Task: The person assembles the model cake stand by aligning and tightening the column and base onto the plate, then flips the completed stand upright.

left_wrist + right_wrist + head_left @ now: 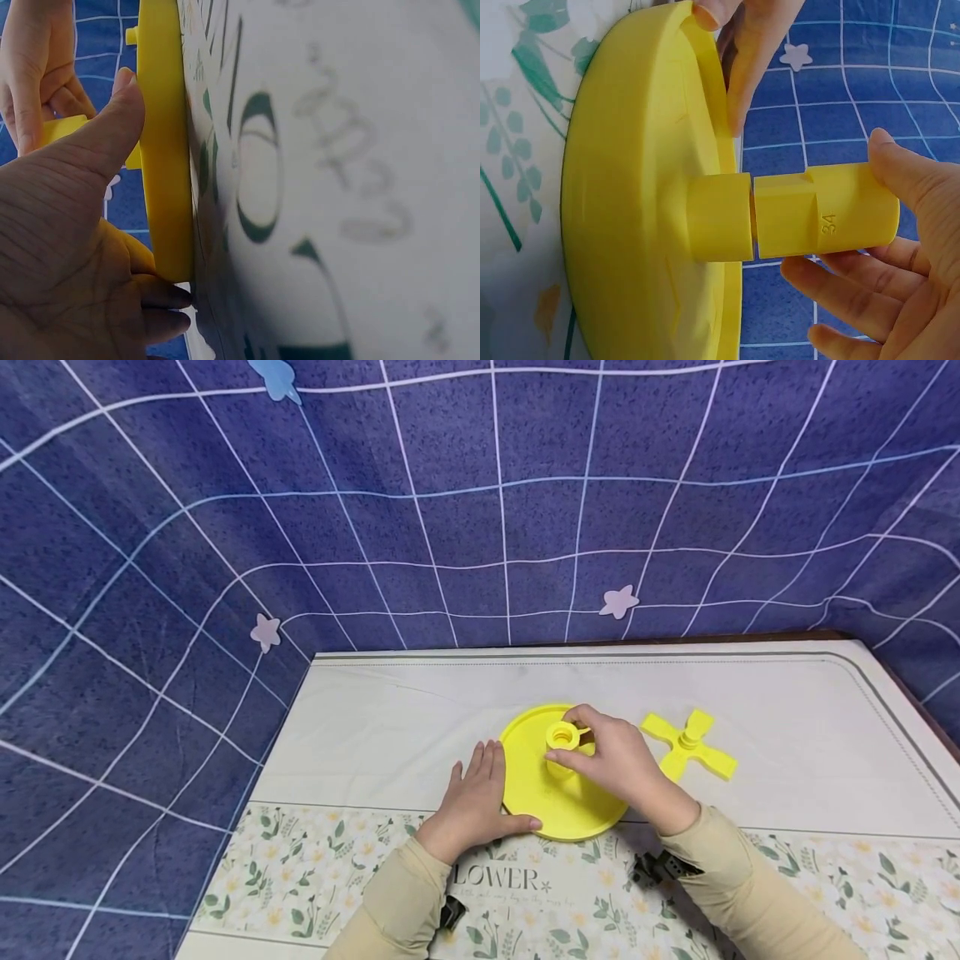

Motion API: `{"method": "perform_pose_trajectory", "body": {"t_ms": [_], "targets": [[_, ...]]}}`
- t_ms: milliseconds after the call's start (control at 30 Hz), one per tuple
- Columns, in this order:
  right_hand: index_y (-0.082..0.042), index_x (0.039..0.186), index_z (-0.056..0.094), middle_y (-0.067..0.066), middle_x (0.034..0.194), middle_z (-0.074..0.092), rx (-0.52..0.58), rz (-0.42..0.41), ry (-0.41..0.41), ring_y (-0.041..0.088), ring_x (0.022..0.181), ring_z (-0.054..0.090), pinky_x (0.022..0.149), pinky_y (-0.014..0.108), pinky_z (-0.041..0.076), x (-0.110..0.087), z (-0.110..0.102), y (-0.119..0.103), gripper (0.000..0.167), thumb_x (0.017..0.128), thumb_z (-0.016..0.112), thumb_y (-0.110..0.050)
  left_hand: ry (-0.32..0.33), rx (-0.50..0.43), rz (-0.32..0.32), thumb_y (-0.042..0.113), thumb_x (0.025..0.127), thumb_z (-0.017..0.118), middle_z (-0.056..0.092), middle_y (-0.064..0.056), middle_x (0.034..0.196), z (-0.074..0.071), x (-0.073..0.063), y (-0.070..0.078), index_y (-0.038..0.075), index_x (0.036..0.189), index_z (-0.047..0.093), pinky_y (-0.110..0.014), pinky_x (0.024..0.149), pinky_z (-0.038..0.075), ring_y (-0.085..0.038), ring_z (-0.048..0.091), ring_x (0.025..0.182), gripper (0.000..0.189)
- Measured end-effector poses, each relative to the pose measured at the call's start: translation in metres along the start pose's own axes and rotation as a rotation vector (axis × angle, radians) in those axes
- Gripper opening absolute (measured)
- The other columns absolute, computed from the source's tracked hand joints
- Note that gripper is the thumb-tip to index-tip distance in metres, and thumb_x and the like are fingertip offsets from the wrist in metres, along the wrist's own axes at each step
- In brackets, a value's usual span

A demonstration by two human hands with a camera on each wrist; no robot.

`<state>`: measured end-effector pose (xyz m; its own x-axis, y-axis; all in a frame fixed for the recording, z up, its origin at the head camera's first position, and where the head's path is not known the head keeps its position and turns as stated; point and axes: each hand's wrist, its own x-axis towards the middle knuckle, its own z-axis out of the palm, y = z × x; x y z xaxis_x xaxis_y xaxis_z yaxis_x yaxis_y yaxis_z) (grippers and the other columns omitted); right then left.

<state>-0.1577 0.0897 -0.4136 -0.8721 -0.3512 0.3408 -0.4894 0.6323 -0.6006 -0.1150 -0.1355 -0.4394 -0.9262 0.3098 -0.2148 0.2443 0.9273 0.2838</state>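
Note:
A round yellow plate (537,800) with a raised rim lies on the table. From its middle rises a short yellow post (721,218). A hollow yellow cylinder (561,737), marked 34, stands in line with that post, a thin gap showing between them in the right wrist view. My right hand (621,763) pinches this cylinder's upper part between thumb and fingers. At the plate's left side my left hand (474,799) rests against the rim, fingers straight and thumb spread along the near edge. The left thumb (112,124) lies by the plate's rim.
A yellow four-armed cross piece (688,743) with a small central stub lies to the right of the plate. The table cover (390,718) is white with a flowered band along the front. Behind and to the left hangs a blue gridded curtain (450,527).

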Motion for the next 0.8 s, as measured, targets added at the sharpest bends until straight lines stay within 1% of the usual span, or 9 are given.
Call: {"method": "perform_pose_trajectory", "body": {"t_ms": [100,200,300,367,467,533,600,800], "targets": [[-0.009,0.116,0.063,0.007,0.102,0.07,-0.028,0.016,-0.024,0.024,0.084,0.068,0.073,0.039,0.054,0.0,-0.003,-0.001,0.053,0.079,0.08,-0.043,-0.001,-0.003,-0.001,0.073,0.076,0.064,0.008,-0.022,0.16,0.0,0.0,0.0,-0.005,0.154,0.007,-0.059,0.114,0.011,-0.034,0.005,0.148,0.124],[-0.009,0.124,0.062,0.009,0.112,0.069,-0.018,0.005,-0.045,0.026,0.092,0.068,0.078,0.043,0.053,0.002,-0.007,-0.001,0.055,0.083,0.076,-0.043,0.0,-0.008,-0.001,0.073,0.076,0.064,0.007,-0.021,0.16,0.0,0.0,0.0,-0.005,0.154,0.007,-0.059,0.114,0.011,-0.034,0.004,0.148,0.124],[-0.006,0.132,0.058,0.01,0.126,0.064,0.054,-0.054,-0.087,0.029,0.107,0.064,0.09,0.046,0.05,0.003,-0.012,0.0,0.053,0.088,0.072,-0.033,0.003,-0.016,0.003,0.073,0.077,0.063,0.008,-0.022,0.16,0.0,0.0,0.0,-0.005,0.154,0.007,-0.06,0.114,0.011,-0.034,0.005,0.148,0.123],[-0.005,0.136,0.055,0.011,0.134,0.059,0.11,-0.095,-0.137,0.03,0.117,0.058,0.099,0.048,0.045,0.004,-0.015,0.001,0.054,0.088,0.07,-0.025,0.003,-0.018,0.004,0.073,0.077,0.063,0.008,-0.021,0.16,0.0,0.0,0.0,-0.005,0.154,0.007,-0.06,0.114,0.011,-0.034,0.005,0.148,0.123],[-0.004,0.14,0.051,0.011,0.14,0.054,0.152,-0.139,-0.216,0.031,0.126,0.052,0.105,0.048,0.039,0.004,-0.016,0.004,0.057,0.088,0.069,-0.017,0.003,-0.02,0.001,0.074,0.076,0.063,0.008,-0.021,0.161,0.001,0.0,-0.001,-0.004,0.154,0.007,-0.06,0.114,0.011,-0.034,0.004,0.148,0.124],[-0.004,0.14,0.052,0.012,0.141,0.054,0.161,-0.145,-0.245,0.031,0.127,0.051,0.103,0.048,0.041,0.004,-0.016,0.005,0.055,0.088,0.068,-0.014,0.002,-0.022,-0.002,0.074,0.076,0.064,0.007,-0.021,0.161,0.001,0.0,-0.001,-0.004,0.154,0.006,-0.06,0.114,0.011,-0.034,0.004,0.148,0.124],[-0.004,0.138,0.054,0.012,0.138,0.055,0.158,-0.144,-0.246,0.03,0.123,0.054,0.1,0.047,0.044,0.004,-0.014,0.007,0.053,0.088,0.069,-0.014,0.0,-0.024,-0.004,0.074,0.076,0.064,0.007,-0.02,0.161,0.001,0.001,-0.001,-0.004,0.154,0.006,-0.059,0.114,0.01,-0.033,0.004,0.148,0.125],[-0.005,0.132,0.06,0.011,0.128,0.063,0.165,-0.088,-0.195,0.025,0.105,0.064,0.088,0.042,0.052,0.004,-0.01,0.01,0.049,0.086,0.074,-0.018,0.0,-0.026,-0.001,0.074,0.076,0.063,0.007,-0.02,0.161,0.001,0.001,-0.001,-0.004,0.154,0.006,-0.06,0.114,0.01,-0.033,0.004,0.148,0.125]]}}
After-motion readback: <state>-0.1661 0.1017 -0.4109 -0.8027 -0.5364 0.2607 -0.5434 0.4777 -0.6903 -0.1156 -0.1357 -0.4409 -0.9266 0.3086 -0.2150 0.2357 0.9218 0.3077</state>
